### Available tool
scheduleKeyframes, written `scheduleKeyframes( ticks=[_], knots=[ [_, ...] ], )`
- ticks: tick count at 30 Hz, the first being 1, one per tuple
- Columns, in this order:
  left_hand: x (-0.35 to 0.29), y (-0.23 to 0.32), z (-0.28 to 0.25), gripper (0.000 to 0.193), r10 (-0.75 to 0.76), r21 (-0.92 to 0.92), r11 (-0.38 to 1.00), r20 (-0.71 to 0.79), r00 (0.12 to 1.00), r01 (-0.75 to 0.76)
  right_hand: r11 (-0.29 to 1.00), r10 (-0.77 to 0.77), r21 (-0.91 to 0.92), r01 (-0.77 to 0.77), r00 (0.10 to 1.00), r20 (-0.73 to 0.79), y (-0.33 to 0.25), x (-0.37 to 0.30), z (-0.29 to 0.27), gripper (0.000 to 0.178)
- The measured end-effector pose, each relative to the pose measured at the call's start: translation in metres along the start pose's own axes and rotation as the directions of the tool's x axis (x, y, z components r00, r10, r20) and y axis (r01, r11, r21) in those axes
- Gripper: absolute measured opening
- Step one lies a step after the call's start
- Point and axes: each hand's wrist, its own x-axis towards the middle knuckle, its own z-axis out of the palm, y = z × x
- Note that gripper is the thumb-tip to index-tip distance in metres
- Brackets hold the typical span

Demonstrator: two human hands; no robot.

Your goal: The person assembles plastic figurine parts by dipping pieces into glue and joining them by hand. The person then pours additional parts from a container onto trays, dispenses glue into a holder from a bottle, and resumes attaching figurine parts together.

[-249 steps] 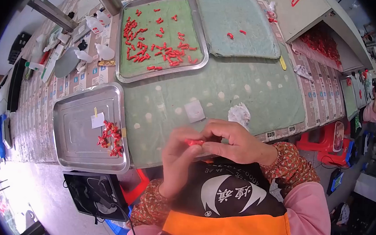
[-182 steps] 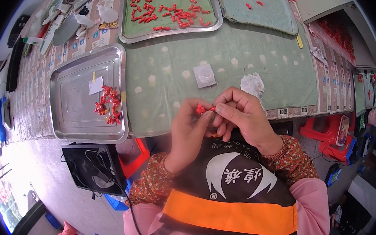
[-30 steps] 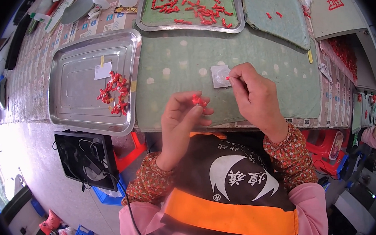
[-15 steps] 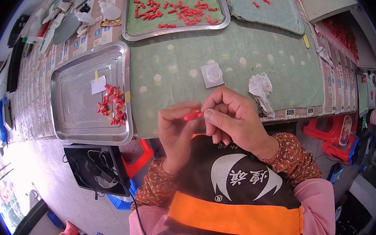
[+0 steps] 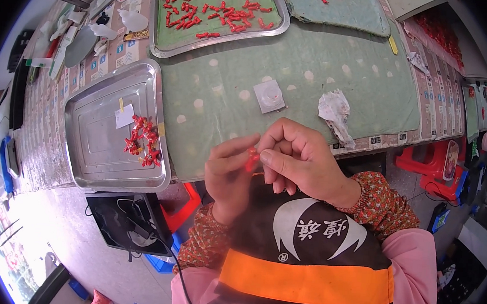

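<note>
In front of my apron I pinch a small glossy red piece [image 5: 251, 160] between the thumb and fingers of my left hand [image 5: 225, 176]. It is slightly blurred, so its exact kind is unclear. My right hand [image 5: 303, 159] is closed, thumb against forefinger, with its fingertips right beside the red piece. Whatever those fingertips pinch, if anything, is too small to make out. Beyond the hands, a small square white pad with a round clear dish [image 5: 271, 96] lies on the green cloth [image 5: 223, 122]. To its right is a crumpled, stained white tissue [image 5: 335, 116].
A metal tray [image 5: 82, 162] at left holds a cluster of red pieces [image 5: 144, 138] and a paper slip. Another tray [image 5: 223, 46] at the back carries many red pieces on green lining. Right of it lies a cloth-covered board [image 5: 345, 17]. White squeeze bottles [image 5: 132, 20] stand back left.
The red piece has turned from lying nearly level to standing more upright in my left fingers. My right hand stays close beside it. The whole view has shifted slightly.
</note>
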Motion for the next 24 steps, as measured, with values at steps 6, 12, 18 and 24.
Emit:
scheduleKeyframes(
  ticks=[6,12,18,24],
  knots=[
    [0.0,-0.006,-0.001,0.028,0.102,0.124,0.987,0.019,0.995,-0.103,0.998,0.012,-0.061,-0.012,1.0,0.004,-0.001,-0.001,-0.001,0.007],
    [0.0,-0.017,-0.011,0.021,0.302,0.28,0.903,0.123,0.945,-0.325,0.988,-0.016,-0.151,0.016,1.0,0.002,0.002,-0.001,-0.003,0.005],
    [0.006,-0.016,-0.02,0.022,0.366,0.397,0.789,0.309,0.878,-0.469,0.974,0.032,-0.226,-0.027,0.999,0.019,0.004,-0.001,-0.01,0.006],
    [0.006,-0.015,-0.023,0.019,0.391,0.418,0.737,0.377,0.84,-0.531,0.979,0.053,-0.198,-0.047,0.998,0.023,0.006,0.0,-0.01,0.006]
  ],
)
